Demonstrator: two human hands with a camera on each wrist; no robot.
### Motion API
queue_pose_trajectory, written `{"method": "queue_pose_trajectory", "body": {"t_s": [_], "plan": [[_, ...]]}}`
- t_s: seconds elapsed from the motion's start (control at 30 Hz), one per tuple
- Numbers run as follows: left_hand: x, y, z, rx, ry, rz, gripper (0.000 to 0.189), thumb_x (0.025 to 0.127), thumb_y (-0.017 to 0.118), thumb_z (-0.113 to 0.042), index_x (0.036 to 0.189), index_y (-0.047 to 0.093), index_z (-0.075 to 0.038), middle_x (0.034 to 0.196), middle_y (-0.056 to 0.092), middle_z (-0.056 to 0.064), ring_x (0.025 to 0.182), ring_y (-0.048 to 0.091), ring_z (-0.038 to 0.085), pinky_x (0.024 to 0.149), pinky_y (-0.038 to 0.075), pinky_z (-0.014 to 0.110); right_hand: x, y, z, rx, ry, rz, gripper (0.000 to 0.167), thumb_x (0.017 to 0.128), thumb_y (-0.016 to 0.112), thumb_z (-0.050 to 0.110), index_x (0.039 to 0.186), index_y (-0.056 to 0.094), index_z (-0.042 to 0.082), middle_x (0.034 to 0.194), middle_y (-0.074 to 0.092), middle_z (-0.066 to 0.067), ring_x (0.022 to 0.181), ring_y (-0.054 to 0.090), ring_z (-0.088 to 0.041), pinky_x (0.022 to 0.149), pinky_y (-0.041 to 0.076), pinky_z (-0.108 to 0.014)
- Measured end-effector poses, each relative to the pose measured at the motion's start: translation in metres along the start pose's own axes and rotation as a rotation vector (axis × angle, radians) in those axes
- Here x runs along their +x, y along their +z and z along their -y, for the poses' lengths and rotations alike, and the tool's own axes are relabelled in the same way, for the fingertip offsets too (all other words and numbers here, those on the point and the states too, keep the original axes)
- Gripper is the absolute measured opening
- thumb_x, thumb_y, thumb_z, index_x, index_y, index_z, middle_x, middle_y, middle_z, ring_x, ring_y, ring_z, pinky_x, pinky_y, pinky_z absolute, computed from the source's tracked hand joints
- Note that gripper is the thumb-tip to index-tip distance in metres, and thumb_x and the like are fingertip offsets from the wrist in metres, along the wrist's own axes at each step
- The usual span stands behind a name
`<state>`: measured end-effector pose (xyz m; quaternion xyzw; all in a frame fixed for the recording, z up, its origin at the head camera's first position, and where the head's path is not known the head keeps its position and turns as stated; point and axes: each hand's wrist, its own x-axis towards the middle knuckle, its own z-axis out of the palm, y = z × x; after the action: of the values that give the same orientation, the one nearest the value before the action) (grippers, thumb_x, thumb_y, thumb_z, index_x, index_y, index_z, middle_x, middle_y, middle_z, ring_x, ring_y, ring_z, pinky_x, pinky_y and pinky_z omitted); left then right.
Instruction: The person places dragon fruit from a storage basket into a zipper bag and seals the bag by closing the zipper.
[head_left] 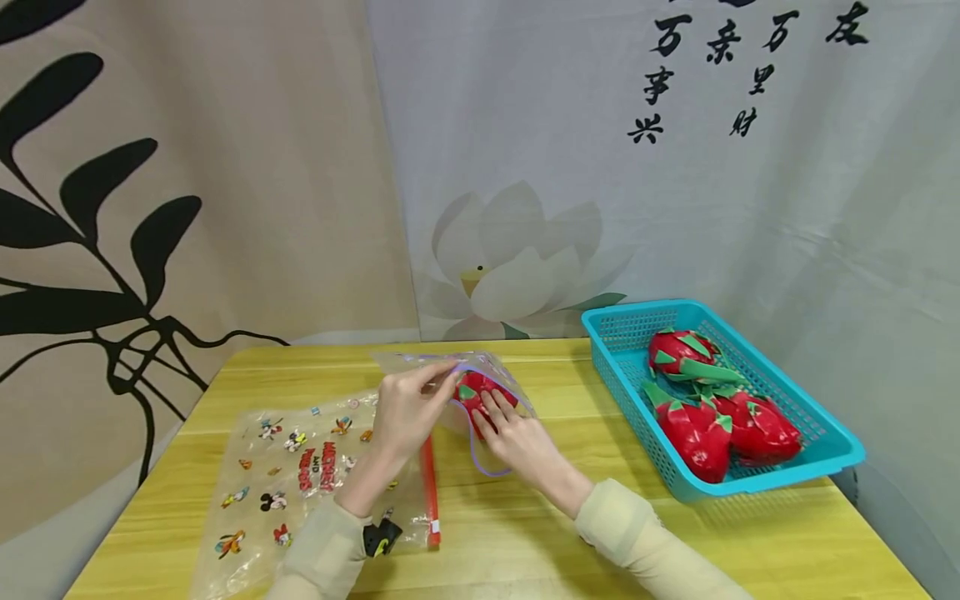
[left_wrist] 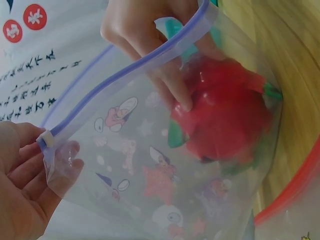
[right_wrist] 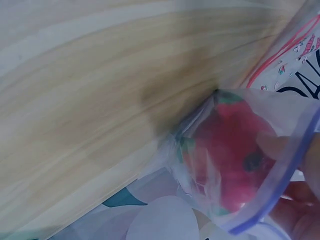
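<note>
My left hand (head_left: 408,410) pinches the rim of a clear zip bag (left_wrist: 145,200) at the white slider (left_wrist: 47,138) of its purple zipper. The bag is printed with cartoon figures and its mouth stands open. Inside it lies a red toy dragon fruit (left_wrist: 227,112) with green leaf tips. My right hand (head_left: 517,437) reaches through the mouth and holds the dragon fruit, fingers and thumb on its sides. In the right wrist view, the fruit (right_wrist: 232,145) sits near the bag's bottom, seen through cloudy plastic.
A second clear bag (head_left: 255,467) with a red zipper lies flat at the left, partly under my left arm. At the right stands a blue basket (head_left: 622,400) with several dragon fruits (head_left: 693,433). A printed curtain (head_left: 525,150) hangs behind the wooden table (head_left: 562,533).
</note>
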<state>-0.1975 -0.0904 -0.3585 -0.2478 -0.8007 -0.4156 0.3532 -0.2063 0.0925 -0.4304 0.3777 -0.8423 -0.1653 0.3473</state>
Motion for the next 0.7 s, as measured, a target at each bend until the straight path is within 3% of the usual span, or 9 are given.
{"method": "queue_pose_trajectory", "body": {"t_s": [0.43, 0.6, 0.7], "plan": [[-0.001, 0.001, 0.000, 0.013, 0.023, -0.017, 0.014, 0.081, 0.072, -0.001, 0.093, 0.073, 0.005, 0.087, 0.074, 0.018, 0.069, 0.073, 0.022, 0.060, 0.058, 0.021, 0.012, 0.000, 0.008, -0.001, 0.088, 0.119, 0.045, 0.080, 0.073, 0.011, 0.124, 0.064, 0.017, 0.133, 0.060, -0.011, 0.120, 0.060, -0.023, 0.071, 0.059, -0.022], [0.000, 0.001, 0.000, 0.018, 0.027, -0.018, 0.013, 0.080, 0.072, -0.001, 0.092, 0.073, 0.004, 0.085, 0.074, 0.017, 0.068, 0.073, 0.021, 0.059, 0.058, 0.020, 0.014, 0.005, 0.006, 0.023, 0.129, 0.147, 0.044, 0.083, 0.069, 0.009, 0.125, 0.063, 0.016, 0.134, 0.058, -0.010, 0.119, 0.060, -0.023, 0.069, 0.059, -0.023], [0.000, 0.001, 0.000, 0.025, 0.033, -0.021, 0.013, 0.080, 0.073, -0.002, 0.091, 0.073, 0.004, 0.084, 0.074, 0.017, 0.067, 0.073, 0.021, 0.058, 0.058, 0.021, 0.013, 0.007, 0.005, 0.040, 0.140, 0.121, 0.039, 0.085, 0.066, 0.008, 0.124, 0.064, 0.016, 0.132, 0.060, -0.010, 0.117, 0.061, -0.024, 0.072, 0.060, -0.025]]}}
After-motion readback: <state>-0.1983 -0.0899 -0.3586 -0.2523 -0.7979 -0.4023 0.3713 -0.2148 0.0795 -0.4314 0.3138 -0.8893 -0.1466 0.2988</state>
